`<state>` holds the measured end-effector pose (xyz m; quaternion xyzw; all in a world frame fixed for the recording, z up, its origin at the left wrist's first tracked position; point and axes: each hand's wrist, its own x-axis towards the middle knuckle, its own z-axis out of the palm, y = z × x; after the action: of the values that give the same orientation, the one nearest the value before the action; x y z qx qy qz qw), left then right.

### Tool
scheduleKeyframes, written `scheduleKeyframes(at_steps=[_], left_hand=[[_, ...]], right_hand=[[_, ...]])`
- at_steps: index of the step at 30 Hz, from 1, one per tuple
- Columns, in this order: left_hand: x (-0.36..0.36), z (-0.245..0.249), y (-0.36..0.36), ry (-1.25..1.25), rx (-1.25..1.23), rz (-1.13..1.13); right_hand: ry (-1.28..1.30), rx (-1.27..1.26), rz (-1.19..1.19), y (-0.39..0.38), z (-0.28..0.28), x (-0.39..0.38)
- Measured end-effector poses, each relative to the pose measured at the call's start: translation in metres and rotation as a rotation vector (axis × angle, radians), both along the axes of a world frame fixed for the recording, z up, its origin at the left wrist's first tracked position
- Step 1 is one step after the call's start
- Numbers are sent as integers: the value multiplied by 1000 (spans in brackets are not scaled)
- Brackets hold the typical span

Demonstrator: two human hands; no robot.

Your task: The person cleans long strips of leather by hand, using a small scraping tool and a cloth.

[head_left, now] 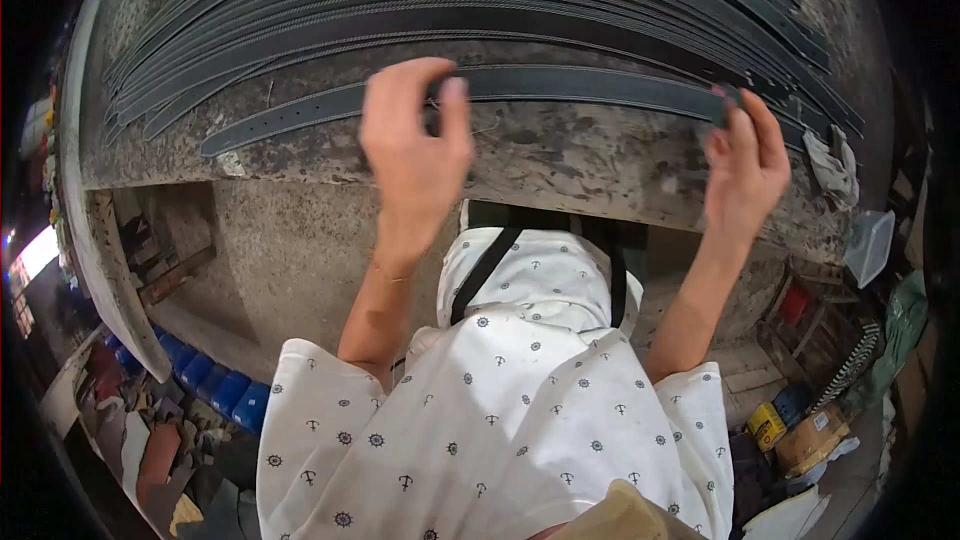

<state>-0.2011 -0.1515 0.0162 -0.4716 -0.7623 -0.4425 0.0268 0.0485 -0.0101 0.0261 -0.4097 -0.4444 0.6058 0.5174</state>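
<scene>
Near belt: a long black belt [580, 83] lies flat along the front edge of the bench. It runs from 9 o'clock to 3 o'clock across the upper half of the view, and its punched holes show toward the 9 o'clock end.
Left hand: the left hand [415, 140] is raised at about 11 o'clock. Its thumb and fingers are pinched narrowly on the near belt, a little left of the belt's middle.
Right hand: the right hand [745, 160] is at about 2 o'clock. Its fingertips are closed narrowly on the same belt near the right end, well apart from the other hand.
Row of belts: many more black belts [450, 0] lie side by side just behind the near belt. They fill the bench toward 12 o'clock and fan out at the left.
Bench: a grey, stained, worn top [560, 155], bare in the strip between the hands.
Rag: a white cloth [830, 165] hangs at the bench edge at 3 o'clock, just beside the right hand.
Plastic tub: a clear tub [868, 245] sits below the rag, at about 3 o'clock.
Shirt: white with small dark anchor prints [500, 410], at 6 o'clock, with a black strap [485, 275] across it.
Floor, 8 o'clock: blue containers [215, 385] stand in a row under the bench.
Floor, 4 o'clock: a yellow tin [768, 425] sits beside a cardboard box [810, 440].
</scene>
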Motion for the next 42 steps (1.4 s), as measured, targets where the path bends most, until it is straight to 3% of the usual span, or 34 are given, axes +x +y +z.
scheduleKeyframes(at_steps=[6, 8, 10, 14, 15, 16, 19, 23, 25, 27, 28, 31, 32, 33, 36, 37, 38, 39, 41, 42], left_hand=[[163, 6, 125, -31, 123, -767], [229, -1, 170, 105, 193, -993], [283, -13, 214, 299, 363, -1007], [356, -54, 274, 351, 198, -1061], [357, -44, 275, 517, 55, -1068], [377, -61, 289, 501, 335, -916], [356, -29, 274, 598, 113, -1103], [249, -1, 192, 689, 101, -922], [171, -4, 144, 623, 73, -923], [101, -18, 92, 337, -90, -935], [69, -16, 63, 287, -190, -908], [-1, -10, -16, 161, -364, -463], [-29, -13, -41, 177, -288, -353], [-60, -15, -67, 16, -293, -192], [-164, -20, -143, 272, -347, 321], [-199, -13, -167, 189, -535, 532], [-256, -28, -199, 275, -502, 689], [-289, -34, -218, 354, -543, 968], [-292, 5, -216, 193, -322, 1029], [-277, 23, -197, 185, -337, 1012]], right_hand=[[21, 206, -329, -22, 24, 162], [177, 178, -433, -38, 33, 196], [183, 181, -481, -55, 38, 216], [251, 117, -492, -69, 14, 246], [274, 108, -484, -67, 7, 252], [303, 107, -452, -65, 0, 256], [275, 97, -400, -68, -16, 268], [233, 330, -181, -52, -15, 255], [250, 200, -333, -41, -23, 244], [326, 145, -250, -18, -42, 233], [345, 122, -216, -8, -48, 234], [406, 64, -151, 8, -49, 198], [430, 41, -66, 16, -58, 195], [440, 44, -41, 20, -59, 186], [440, 5, 33, 21, -55, 160], [441, 8, 42, 18, -52, 154], [406, -11, 45, 15, -48, 149], [361, -32, 45, 15, -48, 149], [307, -11, 49, 17, -64, 153], [331, -8, 65, 16, -63, 157]])
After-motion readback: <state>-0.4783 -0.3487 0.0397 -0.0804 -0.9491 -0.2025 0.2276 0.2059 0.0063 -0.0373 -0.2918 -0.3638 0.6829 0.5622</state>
